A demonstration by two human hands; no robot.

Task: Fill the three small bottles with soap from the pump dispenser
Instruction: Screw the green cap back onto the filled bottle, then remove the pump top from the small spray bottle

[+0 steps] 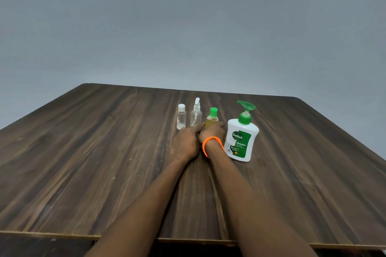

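Four containers on one counter [104, 152].
Three small bottles: one white-capped [181, 117], one with a spray top [196, 113], one green-capped [212, 118]. One pump dispenser [241, 137]. Two hands, one orange wristband [211, 144].

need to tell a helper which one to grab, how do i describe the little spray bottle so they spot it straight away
On the dark wood table, find the big white pump dispenser with its green label. To its left stands a row of three small bottles; the spray bottle is the middle one. It alone has a white nozzle head and a thin tube inside, while its neighbours have plain screw caps.
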